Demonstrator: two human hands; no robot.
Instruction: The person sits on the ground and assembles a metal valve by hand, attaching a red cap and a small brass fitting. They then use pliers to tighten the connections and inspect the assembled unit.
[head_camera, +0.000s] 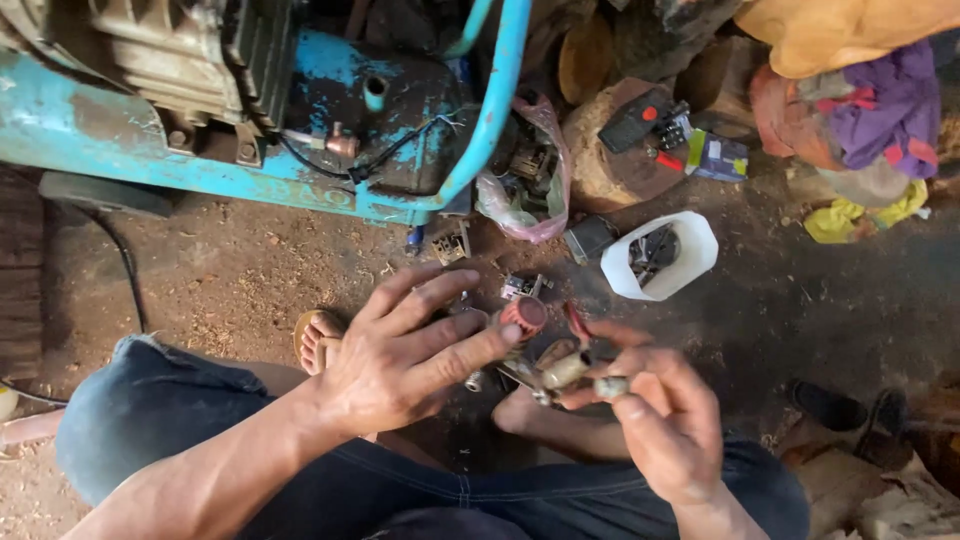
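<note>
Below the blue machine, the left hand spreads its fingers loosely over a red-capped part — grip apart, holding nothing. The right hand pinches a small metal fitting — grip clamped, its long axis slanting down-left toward the left hand.

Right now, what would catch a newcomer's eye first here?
The two hands at centre: the left hand spreads its fingers over a red knob, while the right hand pinches a small metal fitting. Behind them, a worn blue machine fills the upper left, with a white container of parts to its right.
</note>
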